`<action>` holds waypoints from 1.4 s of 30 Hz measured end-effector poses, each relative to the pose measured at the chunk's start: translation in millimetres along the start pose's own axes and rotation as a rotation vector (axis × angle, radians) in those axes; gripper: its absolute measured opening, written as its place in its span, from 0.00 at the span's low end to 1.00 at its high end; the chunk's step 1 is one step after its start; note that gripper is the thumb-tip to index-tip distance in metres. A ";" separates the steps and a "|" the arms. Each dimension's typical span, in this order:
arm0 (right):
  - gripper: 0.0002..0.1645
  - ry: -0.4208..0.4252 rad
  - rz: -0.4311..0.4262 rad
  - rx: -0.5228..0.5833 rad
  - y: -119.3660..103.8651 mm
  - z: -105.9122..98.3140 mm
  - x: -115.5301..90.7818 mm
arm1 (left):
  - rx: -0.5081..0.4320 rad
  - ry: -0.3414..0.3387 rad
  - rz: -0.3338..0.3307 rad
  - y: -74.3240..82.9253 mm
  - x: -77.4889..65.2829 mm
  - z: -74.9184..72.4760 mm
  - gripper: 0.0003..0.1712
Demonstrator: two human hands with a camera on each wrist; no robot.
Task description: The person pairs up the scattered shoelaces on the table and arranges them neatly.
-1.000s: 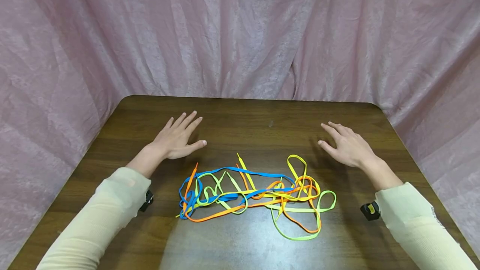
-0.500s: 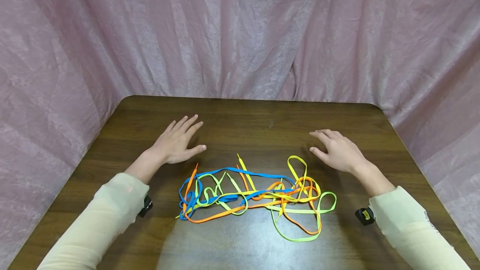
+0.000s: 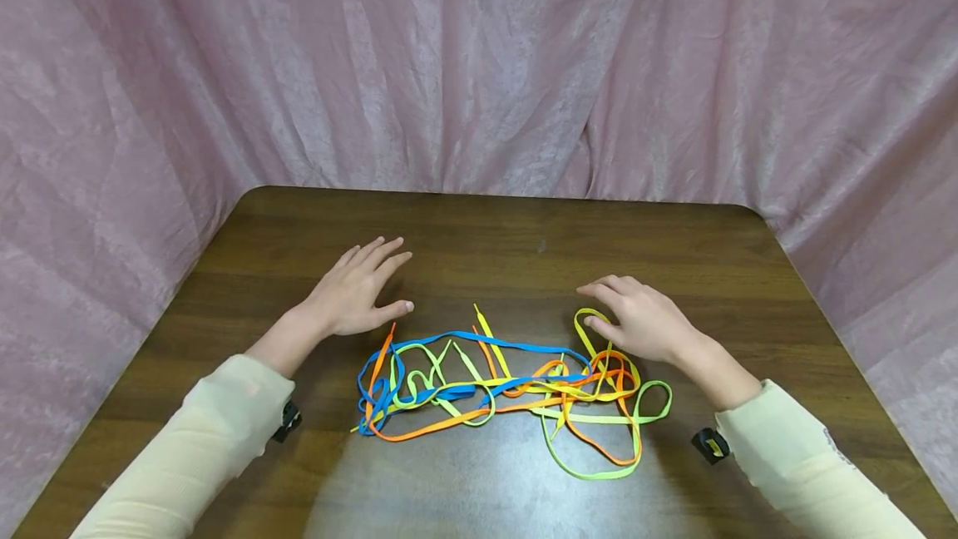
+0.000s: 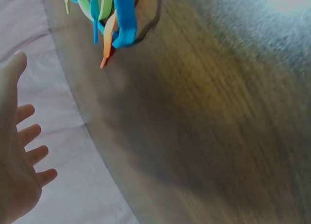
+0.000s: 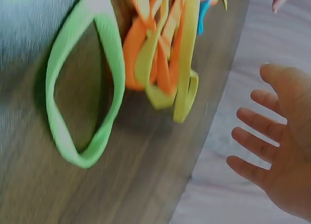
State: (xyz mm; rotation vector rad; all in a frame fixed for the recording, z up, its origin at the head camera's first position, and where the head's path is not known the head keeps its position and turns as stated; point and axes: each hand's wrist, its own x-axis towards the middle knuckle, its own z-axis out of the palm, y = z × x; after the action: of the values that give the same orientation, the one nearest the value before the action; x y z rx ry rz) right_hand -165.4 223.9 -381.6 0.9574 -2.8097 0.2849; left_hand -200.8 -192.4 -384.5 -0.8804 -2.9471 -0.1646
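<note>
Several flat shoelaces lie tangled across the front middle of the table: a blue shoelace (image 3: 516, 347), an orange shoelace (image 3: 419, 433), a yellow shoelace (image 3: 486, 331) and a light green shoelace (image 3: 591, 475). My left hand (image 3: 352, 294) hovers beyond the left end of the tangle, fingers spread and holding nothing. Over the yellow loop at the tangle's right end hangs my right hand (image 3: 644, 318), its fingers gently bent and nothing in its grasp. In the right wrist view, a gap shows between the right hand (image 5: 279, 141) and the laces.
The brown wooden table (image 3: 509, 256) has rounded far corners. Pink velvet curtain (image 3: 449, 65) hangs behind it and along both sides. A small black device sits at each wrist, under the pale sleeves.
My right hand has moved left and nearer, from right of the laces to over the yellow loop. The left hand has come slightly nearer. The laces lie as before.
</note>
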 end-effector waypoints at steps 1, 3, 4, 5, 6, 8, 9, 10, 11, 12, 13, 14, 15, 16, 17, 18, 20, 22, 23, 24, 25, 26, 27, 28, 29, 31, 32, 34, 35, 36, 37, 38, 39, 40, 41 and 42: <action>0.25 -0.005 -0.010 0.004 -4.1 0.8 0.6 | 0.003 0.005 0.011 1.0 -0.4 0.5 0.44; 0.25 -0.016 -0.034 0.007 -12.2 3.2 1.4 | 0.003 0.006 0.029 3.5 -1.9 1.6 0.44; 0.24 -0.021 -0.046 0.009 -16.5 4.3 1.6 | 0.002 0.004 0.036 5.1 -2.8 2.2 0.44; 0.24 -0.026 -0.059 0.011 -21.0 5.5 1.8 | 0.001 0.001 0.041 6.4 -3.5 2.8 0.44; 0.24 -0.031 -0.073 0.014 -25.6 6.3 2.0 | -0.002 -0.002 0.046 7.9 -4.3 3.4 0.44; 0.25 -0.044 -0.104 0.014 -34.0 8.6 2.3 | -0.001 -0.003 0.057 10.7 -5.3 4.9 0.44; 0.24 -0.049 -0.123 0.016 -38.4 9.6 2.6 | -0.001 -0.004 0.062 12.0 -5.8 5.6 0.44; 0.24 -0.052 -0.142 0.019 -42.5 10.7 3.0 | -0.001 -0.001 0.068 13.3 -6.1 6.2 0.44; 0.24 -0.053 -0.160 0.024 -46.4 12.1 3.5 | 0.001 0.003 0.074 14.6 -6.2 6.8 0.44; 0.23 -0.051 -0.181 0.029 -50.1 13.7 3.9 | 0.000 0.008 0.083 16.0 -6.3 7.3 0.44; 0.23 -0.048 -0.202 0.034 -53.7 15.7 4.3 | -0.001 0.013 0.092 17.5 -6.3 7.8 0.44; 0.23 -0.044 -0.221 0.036 -57.1 17.6 4.6 | -0.004 0.016 0.100 19.0 -6.4 8.4 0.44; 0.22 -0.040 -0.239 0.035 -60.1 19.9 5.1 | -0.008 0.021 0.109 20.4 -6.3 9.0 0.43; 0.22 -0.037 -0.253 0.032 -62.9 22.2 5.5 | -0.011 0.025 0.116 21.9 -6.3 9.6 0.43; 0.22 -0.034 -0.267 0.031 -65.6 24.7 5.8 | -0.016 0.028 0.123 23.3 -6.4 10.1 0.43; 0.22 -0.031 -0.281 0.023 -67.9 27.0 6.0 | -0.021 0.028 0.128 24.6 -6.4 10.8 0.43; 0.21 -0.033 -0.294 0.012 -72.3 30.9 6.1 | -0.030 0.028 0.134 27.1 -6.5 12.1 0.42; 0.20 -0.042 -0.302 0.014 -76.4 34.1 6.0 | -0.033 0.022 0.137 29.1 -6.7 13.6 0.42; 0.19 -0.048 -0.304 0.015 -78.1 35.6 5.8 | -0.036 0.018 0.137 30.0 -6.9 14.4 0.42; 0.19 -0.055 -0.307 0.015 -79.7 36.8 5.6 | -0.033 0.012 0.138 30.9 -6.9 15.2 0.42; 0.18 -0.062 -0.308 0.017 -81.2 38.0 5.3 | -0.031 0.006 0.138 31.8 -7.1 15.9 0.42; 0.17 -0.067 -0.312 0.016 -82.3 39.5 5.3 | -0.028 0.000 0.139 32.7 -7.1 16.7 0.41; 0.16 -0.069 -0.316 0.013 -83.3 40.8 5.2 | -0.028 -0.007 0.138 33.6 -7.3 17.3 0.41; 0.15 -0.068 -0.320 0.008 -84.1 42.4 5.1 | -0.030 -0.012 0.137 34.7 -7.3 18.1 0.41; 0.15 -0.065 -0.323 0.003 -84.8 43.8 5.0 | -0.030 -0.020 0.134 35.7 -7.4 19.0 0.41; 0.14 -0.056 -0.325 -0.004 -86.2 46.0 5.2 | -0.034 -0.031 0.135 37.8 -7.2 20.5 0.40; 0.14 -0.052 -0.325 -0.006 -87.0 46.9 5.4 | -0.037 -0.038 0.134 38.9 -7.0 21.3 0.40; 0.13 -0.051 -0.320 -0.006 -88.3 48.1 5.6 | -0.037 -0.050 0.135 41.2 -6.2 22.8 0.38; 0.12 -0.054 -0.316 -0.004 -89.1 48.4 5.8 | -0.033 -0.054 0.140 42.2 -5.7 23.9 0.37; 0.11 -0.059 -0.312 -0.005 -89.7 48.7 6.0 | -0.034 -0.058 0.143 43.3 -5.2 24.5 0.36; 0.11 -0.063 -0.309 -0.006 -90.2 49.1 6.3 | -0.032 -0.063 0.144 44.3 -4.7 25.1 0.35; 0.10 -0.067 -0.306 -0.009 -90.7 49.4 6.5 | -0.030 -0.072 0.141 45.5 -4.1 25.8 0.34; 0.09 -0.069 -0.304 -0.013 -91.0 49.9 6.8 | -0.028 -0.077 0.142 46.4 -3.5 26.4 0.33; 0.09 -0.071 -0.301 -0.018 -91.4 50.1 7.0 | -0.027 -0.085 0.140 47.4 -3.0 26.9 0.33; 0.08 -0.071 -0.301 -0.021 -91.6 50.6 7.2 | -0.027 -0.093 0.138 48.3 -2.5 27.5 0.32; 0.08 -0.071 -0.300 -0.023 -91.8 51.0 7.4 | -0.027 -0.104 0.133 49.5 -2.2 27.8 0.31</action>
State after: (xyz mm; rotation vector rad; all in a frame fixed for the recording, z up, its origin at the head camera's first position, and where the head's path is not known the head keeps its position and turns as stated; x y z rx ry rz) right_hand -119.1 136.5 -417.8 1.3862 -2.6703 0.1819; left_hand -172.6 -149.1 -408.1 -1.1183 -2.9730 -0.1567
